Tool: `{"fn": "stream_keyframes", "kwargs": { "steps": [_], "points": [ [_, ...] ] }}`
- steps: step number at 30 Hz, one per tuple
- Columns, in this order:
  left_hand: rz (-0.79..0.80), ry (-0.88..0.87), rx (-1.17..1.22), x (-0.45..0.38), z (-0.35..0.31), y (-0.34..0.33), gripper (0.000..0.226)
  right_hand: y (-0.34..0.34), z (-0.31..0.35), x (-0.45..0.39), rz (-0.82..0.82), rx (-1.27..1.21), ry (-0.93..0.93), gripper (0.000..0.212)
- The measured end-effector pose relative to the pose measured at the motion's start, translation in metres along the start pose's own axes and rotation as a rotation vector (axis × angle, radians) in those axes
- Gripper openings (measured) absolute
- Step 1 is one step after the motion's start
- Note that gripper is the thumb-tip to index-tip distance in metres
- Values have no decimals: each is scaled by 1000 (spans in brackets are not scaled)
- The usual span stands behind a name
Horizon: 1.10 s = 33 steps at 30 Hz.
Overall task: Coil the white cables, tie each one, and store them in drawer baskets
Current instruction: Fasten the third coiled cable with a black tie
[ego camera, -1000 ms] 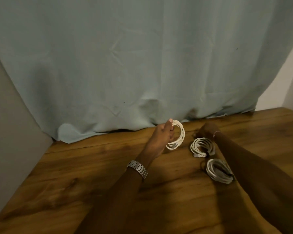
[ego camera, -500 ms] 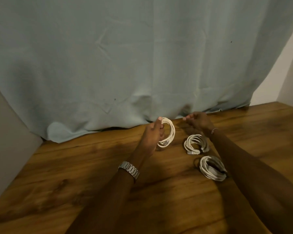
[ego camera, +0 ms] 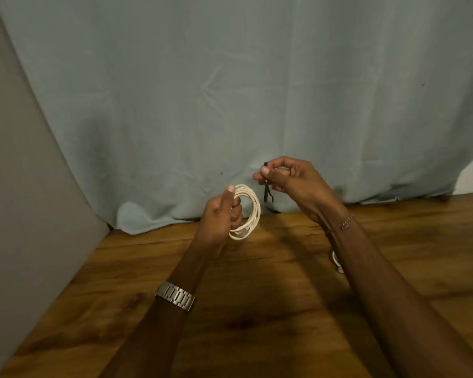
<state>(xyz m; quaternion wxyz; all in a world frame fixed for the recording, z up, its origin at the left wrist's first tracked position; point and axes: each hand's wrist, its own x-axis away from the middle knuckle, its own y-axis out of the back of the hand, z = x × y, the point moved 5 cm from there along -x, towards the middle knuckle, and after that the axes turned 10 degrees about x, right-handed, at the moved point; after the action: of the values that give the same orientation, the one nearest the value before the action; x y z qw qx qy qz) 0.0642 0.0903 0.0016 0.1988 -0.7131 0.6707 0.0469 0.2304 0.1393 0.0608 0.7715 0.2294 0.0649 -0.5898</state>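
Note:
My left hand grips a coiled white cable, held upright above the wooden table, with the thumb along the top of the loops. My right hand is raised just right of the coil and pinches a thin dark tie, whose ends hang down below the fingers. A small piece of another white coiled cable shows on the table behind my right forearm; the rest of it is hidden.
A pale blue cloth hangs along the back of the table and bunches on the wood. A grey wall borders the left side. No drawer or basket is in view.
My right hand rose from the table by the cloth, now pinching a dark tie beside the coil. The view shifted, and my right forearm now covers the two coils on the table.

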Motion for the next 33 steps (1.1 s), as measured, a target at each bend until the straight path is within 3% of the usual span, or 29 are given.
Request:
{"fn": "stream_keyframes", "kwargs": {
  "steps": [3, 10, 14, 18, 26, 33],
  "points": [
    [-2, -26, -18, 2, -16, 22, 42, -17, 27, 10, -81, 115, 125, 16],
    [-63, -105, -61, 2, -38, 55, 44, -51, 58, 28, -93, 208, 235, 4],
    [-58, -153, -127, 5, -49, 53, 47, -63, 68, 35, 48, 146, 244, 6],
    [-51, -200, -170, 7, -55, 49, 71, -70, 77, 45, 167, 66, 214, 8],
    [-156, -302, -164, 13, -70, 42, 65, -69, 79, 52, 247, 84, 175, 18],
    [-189, -298, -127, 16, -77, 42, 45, -75, 76, 48, 72, 155, 164, 15]
  ]
}}
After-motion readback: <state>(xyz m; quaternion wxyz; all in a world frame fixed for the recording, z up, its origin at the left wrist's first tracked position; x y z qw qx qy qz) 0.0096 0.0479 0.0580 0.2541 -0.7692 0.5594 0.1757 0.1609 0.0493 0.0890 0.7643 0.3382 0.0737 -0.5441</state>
